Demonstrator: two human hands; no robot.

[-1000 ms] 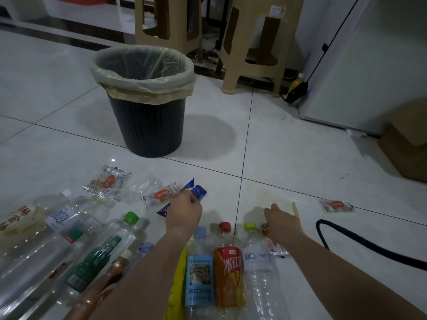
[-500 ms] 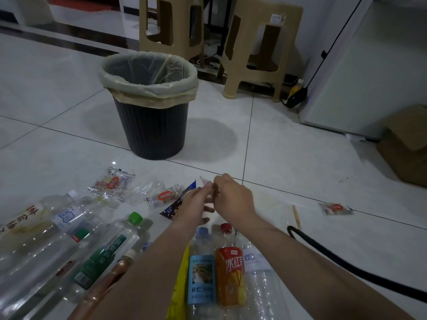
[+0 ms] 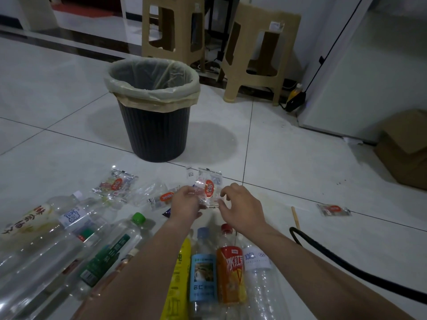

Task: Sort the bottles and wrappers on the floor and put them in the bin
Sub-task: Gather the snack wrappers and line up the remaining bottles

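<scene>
Across the pale tiled floor (image 3: 300, 162) everything is spread out at the person's feet. Two beige plastic stools (image 3: 272, 61) stand at the far wall, and a cardboard box (image 3: 406, 153) sits off to the right. The black ribbed bin (image 3: 157, 135) stands upright on the tiles beyond the litter, with a translucent liner folded over its rim. It is well apart from both hands.

Closer in, the bottles lie on their sides in two groups. A fan of mostly clear ones lies to the left, among them a green-capped bottle (image 3: 115, 250). A tight row lies under the forearms: a yellow-label bottle (image 3: 178, 273), a blue-label bottle (image 3: 203, 273), an orange-label bottle (image 3: 231, 273) and a white-label bottle (image 3: 256, 262), side by side and touching. A black hose (image 3: 346, 273) curves over the tiles to the right.

Above the row's caps, the left hand (image 3: 186, 202) is closed round the held wrapper (image 3: 209, 187), a clear packet with a red oval label, lifted off the floor. The right hand (image 3: 242, 206) is just beside it with fingers curled, the tips at the packet's lower corner. I cannot tell whether they pinch it.

Further wrappers lie flat: a crinkled wrapper (image 3: 115, 184) and an orange-label wrapper (image 3: 165, 197) to the left of the hands, a dark blue wrapper (image 3: 166, 213) peeking out beside the left wrist, and a lone wrapper (image 3: 333, 210) far to the right. A thin wooden stick (image 3: 295, 217) lies near the hose's end.
</scene>
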